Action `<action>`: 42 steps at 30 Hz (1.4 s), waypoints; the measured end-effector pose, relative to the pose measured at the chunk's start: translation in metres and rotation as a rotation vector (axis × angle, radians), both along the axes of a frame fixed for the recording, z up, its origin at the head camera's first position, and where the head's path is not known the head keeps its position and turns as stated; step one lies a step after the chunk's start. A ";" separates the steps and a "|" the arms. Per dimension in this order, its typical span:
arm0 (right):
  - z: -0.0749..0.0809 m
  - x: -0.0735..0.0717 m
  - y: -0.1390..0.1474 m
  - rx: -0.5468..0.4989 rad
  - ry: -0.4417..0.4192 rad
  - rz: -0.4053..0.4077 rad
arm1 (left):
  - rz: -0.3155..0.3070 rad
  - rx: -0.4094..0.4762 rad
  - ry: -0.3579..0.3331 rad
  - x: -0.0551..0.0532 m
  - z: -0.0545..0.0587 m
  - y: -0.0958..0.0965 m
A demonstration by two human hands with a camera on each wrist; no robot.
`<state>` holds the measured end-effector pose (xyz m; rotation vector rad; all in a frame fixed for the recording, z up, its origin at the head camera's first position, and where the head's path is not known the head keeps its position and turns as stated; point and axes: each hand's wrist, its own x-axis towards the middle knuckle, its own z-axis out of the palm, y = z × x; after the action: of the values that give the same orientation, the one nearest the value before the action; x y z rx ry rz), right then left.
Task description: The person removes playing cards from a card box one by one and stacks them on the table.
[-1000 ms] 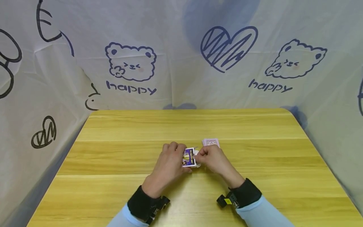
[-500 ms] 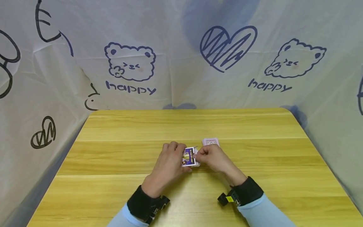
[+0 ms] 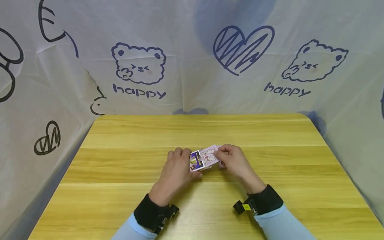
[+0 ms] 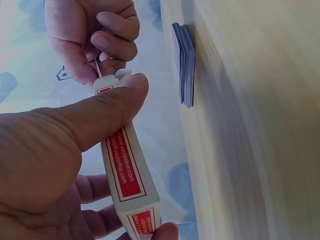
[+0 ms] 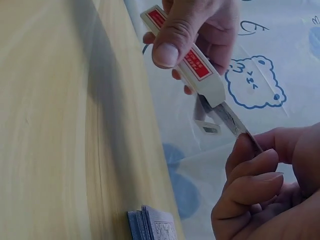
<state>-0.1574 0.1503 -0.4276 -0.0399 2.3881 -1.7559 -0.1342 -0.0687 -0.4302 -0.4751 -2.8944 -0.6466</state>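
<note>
My left hand grips a playing-card box, thumb along one narrow side and fingers round the other. Red panels with white print show on the box in the left wrist view. A patterned playing card sticks partly out of the box's open end. Its outer end is pinched between the thumb and curled fingers of my right hand. Whether it is a single card or a few together, I cannot tell. The box's flap hangs open in the right wrist view.
A stack of cards lies on the wooden table, close to the right hand and mostly hidden by it in the head view. Behind the table hangs a white cloth with drawn bears and hearts.
My right hand has moved right and slightly away, drawing the patterned card partly out of the box. The box has shifted a little left and tilted, its open end pointing farther back.
</note>
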 end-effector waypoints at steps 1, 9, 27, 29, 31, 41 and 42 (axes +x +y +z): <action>0.000 0.000 0.000 -0.012 -0.002 -0.011 | 0.003 0.002 -0.002 0.000 0.000 0.000; -0.002 0.000 -0.005 -0.021 -0.073 0.051 | 0.059 0.027 -0.011 -0.001 0.000 0.001; -0.001 -0.012 0.014 -0.280 -0.093 -0.214 | 0.078 0.005 -0.020 -0.002 0.000 -0.006; -0.001 -0.016 0.023 -0.222 -0.040 -0.252 | 0.079 0.004 -0.027 -0.002 0.001 -0.007; -0.001 -0.021 0.033 -0.153 -0.001 -0.280 | 0.077 0.005 -0.034 -0.003 0.001 -0.007; -0.005 -0.030 0.061 0.256 0.018 -0.224 | 0.066 0.005 -0.037 -0.002 0.000 -0.007; -0.005 -0.030 0.062 0.281 0.011 -0.214 | 0.065 0.005 -0.039 -0.002 0.000 -0.007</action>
<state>-0.1875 0.2120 -0.4328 0.2520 2.7085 -1.4816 -0.1361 -0.0753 -0.4306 -0.3702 -2.9300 -0.6607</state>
